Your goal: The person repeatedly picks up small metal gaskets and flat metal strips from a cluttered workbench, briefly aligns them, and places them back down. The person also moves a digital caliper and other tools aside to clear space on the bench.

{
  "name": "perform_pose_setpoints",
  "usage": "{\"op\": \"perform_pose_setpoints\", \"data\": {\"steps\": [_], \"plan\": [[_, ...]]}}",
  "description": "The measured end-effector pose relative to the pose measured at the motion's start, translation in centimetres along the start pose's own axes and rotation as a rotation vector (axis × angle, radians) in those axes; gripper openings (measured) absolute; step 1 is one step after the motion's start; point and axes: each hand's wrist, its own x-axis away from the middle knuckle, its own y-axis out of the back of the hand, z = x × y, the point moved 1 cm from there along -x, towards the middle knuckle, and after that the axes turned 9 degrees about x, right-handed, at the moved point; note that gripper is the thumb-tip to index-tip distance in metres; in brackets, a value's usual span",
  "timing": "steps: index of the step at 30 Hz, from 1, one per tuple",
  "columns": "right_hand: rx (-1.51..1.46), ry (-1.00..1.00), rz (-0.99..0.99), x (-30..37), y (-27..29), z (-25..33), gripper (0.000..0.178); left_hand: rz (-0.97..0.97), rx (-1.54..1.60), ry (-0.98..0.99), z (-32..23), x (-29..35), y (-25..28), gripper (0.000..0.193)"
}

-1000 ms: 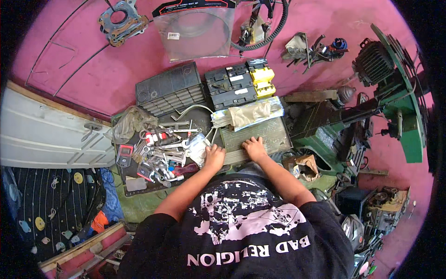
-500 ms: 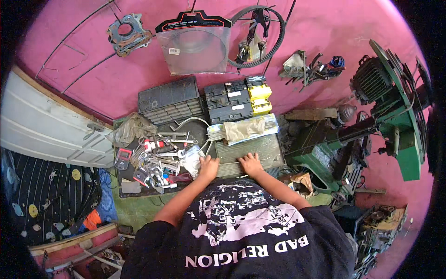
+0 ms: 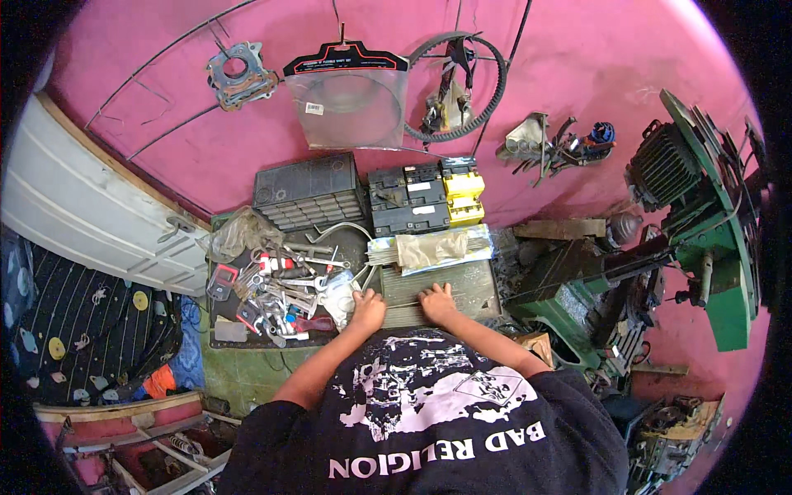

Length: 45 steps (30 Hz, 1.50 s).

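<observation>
A shallow tray (image 3: 492, 312) holds many thin grey rods (image 3: 404, 318) lying side by side. Across its near part rests my right hand (image 3: 437, 303), fingers stretched and apart on the rods. At the tray's left end is my left hand (image 3: 369, 312), its fingers curled inward; whatever they may grip is hidden. A clear plastic bag (image 3: 337, 299) lies right beside the left hand, among loose wrenches (image 3: 307, 282). Behind the tray's rods, a bundle of similar rods on blue-and-white wrapping (image 3: 477, 244) carries a crumpled beige wrapper (image 3: 431, 250).
Batteries (image 3: 410, 219) and a black multi-drawer cabinet (image 3: 305, 190) stand along the pink wall. On the right looms a green drill press (image 3: 726, 280). A red-and-grey meter (image 3: 222, 280) lies at the tabletop's left, near a white door (image 3: 99, 206).
The whole view has tilted, so the scene sits lower in the picture. My right hand has shifted slightly left over the rods; my left hand stays at the tray's left end.
</observation>
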Motion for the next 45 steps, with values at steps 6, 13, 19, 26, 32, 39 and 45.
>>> {"op": "perform_pose_setpoints", "data": {"steps": [6, 13, 19, 26, 32, 39, 45], "plan": [[0.065, 0.134, -0.088, 1.2, 2.5, -0.7, 0.026, -0.046, -0.006, 0.02, -0.3, 0.2, -0.2, 0.012], [0.047, 0.112, 0.057, 0.8, 1.2, -1.1, 0.025, -0.002, -0.012, 0.006, -0.4, 0.3, -0.4, 0.012], [0.033, 0.07, 0.17, 0.8, 0.6, -1.5, 0.024, 0.025, 0.005, 0.083, -0.8, -0.2, -0.6, 0.016], [0.074, 0.176, -0.088, 1.8, 1.9, -1.2, 0.024, 0.057, 0.026, 0.066, -0.9, 0.1, 0.4, 0.017], [0.037, 0.081, -0.039, 1.8, 1.7, -0.6, 0.024, 0.017, 0.062, 0.048, -1.5, 0.3, 0.5, 0.019], [0.067, 0.091, 0.056, 2.1, 2.4, -0.6, 0.023, -0.001, 0.101, 0.037, -1.2, 0.6, -0.7, 0.013], [0.076, 0.11, -0.011, 1.9, 1.8, -0.8, 0.023, -0.101, 0.106, -0.025, -1.0, 0.3, -0.9, 0.009]]}}
